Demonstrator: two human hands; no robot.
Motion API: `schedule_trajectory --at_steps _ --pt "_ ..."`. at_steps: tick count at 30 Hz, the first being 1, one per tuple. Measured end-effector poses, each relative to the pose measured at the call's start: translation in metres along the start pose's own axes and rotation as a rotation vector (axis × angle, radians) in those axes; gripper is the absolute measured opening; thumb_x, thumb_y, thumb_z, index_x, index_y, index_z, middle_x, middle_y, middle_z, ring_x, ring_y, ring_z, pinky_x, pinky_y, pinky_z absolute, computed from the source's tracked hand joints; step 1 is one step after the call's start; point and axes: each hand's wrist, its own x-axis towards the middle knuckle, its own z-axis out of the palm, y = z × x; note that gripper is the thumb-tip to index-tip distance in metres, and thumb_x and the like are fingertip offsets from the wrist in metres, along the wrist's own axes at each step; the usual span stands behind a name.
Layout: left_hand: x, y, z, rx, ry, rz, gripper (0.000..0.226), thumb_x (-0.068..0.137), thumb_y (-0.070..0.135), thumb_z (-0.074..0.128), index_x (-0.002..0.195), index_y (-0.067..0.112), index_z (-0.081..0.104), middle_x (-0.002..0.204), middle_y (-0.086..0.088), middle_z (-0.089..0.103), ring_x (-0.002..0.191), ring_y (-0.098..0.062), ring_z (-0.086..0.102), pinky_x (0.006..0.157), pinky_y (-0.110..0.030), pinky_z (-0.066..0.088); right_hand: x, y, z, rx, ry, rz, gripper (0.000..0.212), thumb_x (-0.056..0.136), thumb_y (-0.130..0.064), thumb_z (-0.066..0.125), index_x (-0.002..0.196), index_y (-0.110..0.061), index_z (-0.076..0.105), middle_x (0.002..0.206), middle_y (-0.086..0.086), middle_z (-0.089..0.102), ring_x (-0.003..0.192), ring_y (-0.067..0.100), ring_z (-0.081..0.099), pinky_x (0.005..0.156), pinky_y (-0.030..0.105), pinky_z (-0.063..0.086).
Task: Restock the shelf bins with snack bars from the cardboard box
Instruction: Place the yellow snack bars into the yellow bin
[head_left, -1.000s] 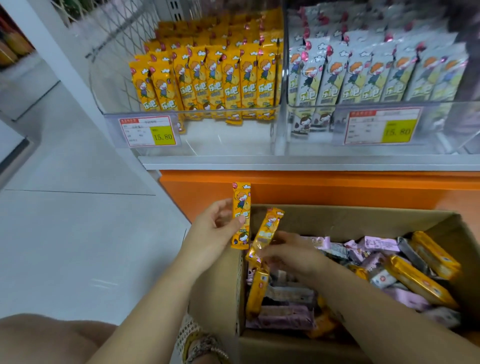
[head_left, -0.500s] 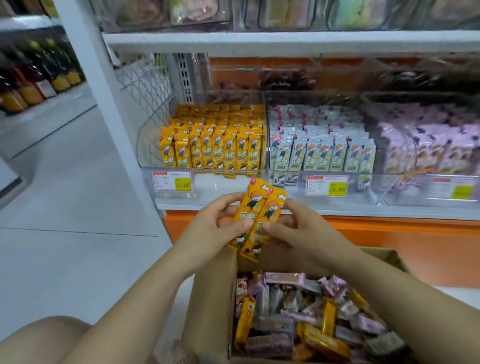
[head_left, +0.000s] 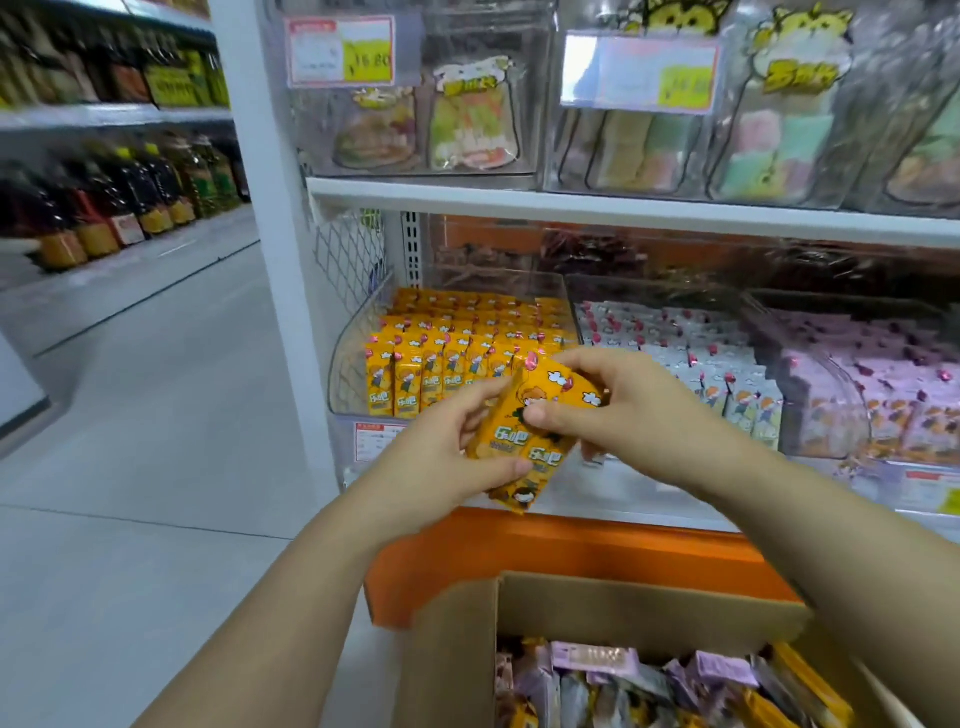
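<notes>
Both hands hold a small stack of yellow snack bars in front of the lower shelf. My left hand grips the stack's lower left side. My right hand pinches its upper right, thumb on the front. Just behind them stands the clear bin of yellow bars, filled in upright rows. To its right are a bin of white bars and a bin of pink bars. The open cardboard box sits below, holding several mixed yellow, pink and grey bars.
A white shelf board runs above the bins, with clear bins of bagged sweets on it. An orange base panel lies under the lower shelf. An aisle of grey floor opens on the left, with bottles on far shelves.
Both hands came together on the yellow bars and rose from the box toward the yellow bin. The view tilted up, so the box now shows only at the bottom.
</notes>
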Motion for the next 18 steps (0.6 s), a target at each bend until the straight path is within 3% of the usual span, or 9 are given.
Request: schedule_trajectory --at_steps 2,6,10,14,18 --pt "0.003 0.000 -0.015 0.013 0.106 0.058 0.062 0.079 0.000 0.071 0.117 0.044 0.047 0.114 0.015 0.063 0.101 0.000 0.064 0.080 -0.018 0.052 0.017 -0.007 0.004 0.001 0.046 -0.055 0.014 0.081 -0.028 0.071 0.093 -0.025 0.065 0.074 -0.008 0.066 0.057 -0.001 0.058 0.054 0.017 0.048" --pt "0.006 -0.012 -0.057 0.110 0.454 0.101 0.050 0.083 0.005 0.068 0.113 0.041 0.051 0.104 0.012 0.060 0.089 0.005 0.058 0.076 -0.015 0.048 0.061 -0.002 0.017 -0.080 0.224 -0.112 0.024 0.079 -0.030 0.074 0.100 -0.028 0.062 0.085 -0.012 0.067 0.072 0.001 0.062 0.070 0.023 0.052" --pt "0.006 -0.032 -0.081 0.170 0.725 0.078 0.037 0.088 0.004 0.061 0.096 0.040 0.057 0.091 0.015 0.062 0.080 -0.002 0.058 0.076 -0.020 0.045 0.101 0.027 0.044 -0.326 0.201 -0.080 0.040 0.081 -0.032 0.072 0.117 -0.020 0.060 0.107 -0.004 0.064 0.091 0.011 0.057 0.072 0.018 0.037" --pt "0.008 -0.045 -0.088 0.251 0.732 -0.002 0.027 0.090 0.005 0.058 0.103 0.029 0.060 0.091 0.019 0.061 0.089 -0.001 0.059 0.081 -0.018 0.047 0.131 0.052 0.065 -0.490 0.073 0.025 0.058 0.084 -0.036 0.069 0.134 -0.014 0.050 0.135 0.005 0.054 0.119 0.022 0.051 0.090 0.026 0.039" --pt "0.007 -0.050 -0.089 0.387 0.685 -0.077 0.027 0.092 0.012 0.057 0.114 0.027 0.061 0.102 0.016 0.062 0.095 -0.001 0.056 0.067 0.001 0.037 0.153 0.059 0.076 -0.533 0.038 0.045 0.051 0.086 -0.031 0.067 0.133 -0.016 0.051 0.132 0.009 0.053 0.115 0.025 0.052 0.089 0.031 0.044"
